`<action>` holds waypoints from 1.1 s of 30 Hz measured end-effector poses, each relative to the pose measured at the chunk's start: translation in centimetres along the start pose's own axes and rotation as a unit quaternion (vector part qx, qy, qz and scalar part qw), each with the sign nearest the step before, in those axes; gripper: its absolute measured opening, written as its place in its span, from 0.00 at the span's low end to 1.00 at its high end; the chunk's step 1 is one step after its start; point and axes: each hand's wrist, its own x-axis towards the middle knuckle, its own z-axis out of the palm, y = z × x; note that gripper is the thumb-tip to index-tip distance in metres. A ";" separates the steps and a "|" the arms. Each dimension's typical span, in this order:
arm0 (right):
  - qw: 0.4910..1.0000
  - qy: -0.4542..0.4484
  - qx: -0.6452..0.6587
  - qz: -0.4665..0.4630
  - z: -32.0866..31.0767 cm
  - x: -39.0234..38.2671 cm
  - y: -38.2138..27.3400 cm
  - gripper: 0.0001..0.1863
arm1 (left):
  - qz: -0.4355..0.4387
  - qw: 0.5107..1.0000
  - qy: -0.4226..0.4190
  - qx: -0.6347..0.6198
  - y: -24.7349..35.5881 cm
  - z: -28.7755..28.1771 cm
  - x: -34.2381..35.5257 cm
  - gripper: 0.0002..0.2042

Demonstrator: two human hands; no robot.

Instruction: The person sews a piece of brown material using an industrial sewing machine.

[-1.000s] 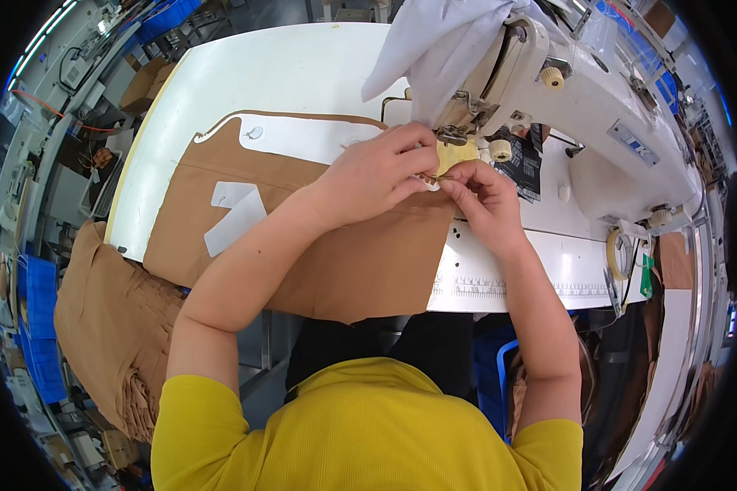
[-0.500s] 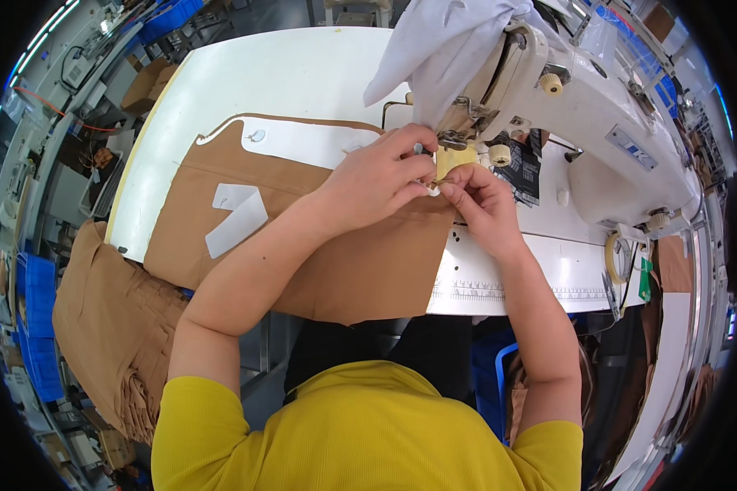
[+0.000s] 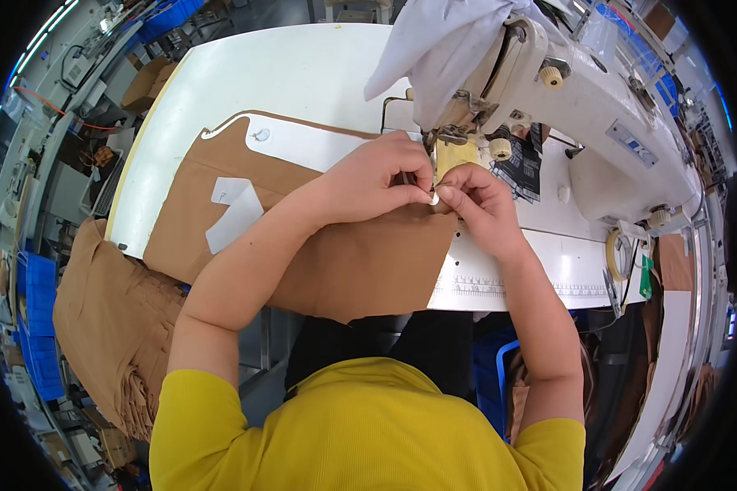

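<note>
The left hand (image 3: pixel 370 180) and right hand (image 3: pixel 490 211), fingers nearly meeting, are pinching the cloth (image 3: pixel 360 266) just beside the machine (image 3: pixel 540 90); the cloth is overhanging the table (image 3: pixel 278 69).

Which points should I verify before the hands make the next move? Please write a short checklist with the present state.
1. Right hand pinching the edge of the brown cloth: ok.
2. Left hand gripping firmly: cannot tell; its fingertips are near that edge.
3. Hands well away from the sewing machine's head: not ok, both are close.
4. Cloth entirely on the white table: not ok, it overhangs the near edge.
5. Tape roll apart from the cloth: ok.
</note>
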 end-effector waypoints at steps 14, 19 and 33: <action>0.999 0.015 0.004 -0.048 0.2 0.2 0.2 0.04 | -0.035 0.997 0.049 0.039 1.5 0.5 -0.3 0.03; 0.959 0.033 -0.217 -0.178 0.0 0.2 0.1 0.03 | -0.053 0.995 0.067 0.048 1.6 0.8 -0.3 0.03; 0.906 0.054 -0.316 -0.277 0.4 0.2 -0.5 0.11 | -0.016 0.996 0.051 0.074 1.0 1.2 -0.2 0.04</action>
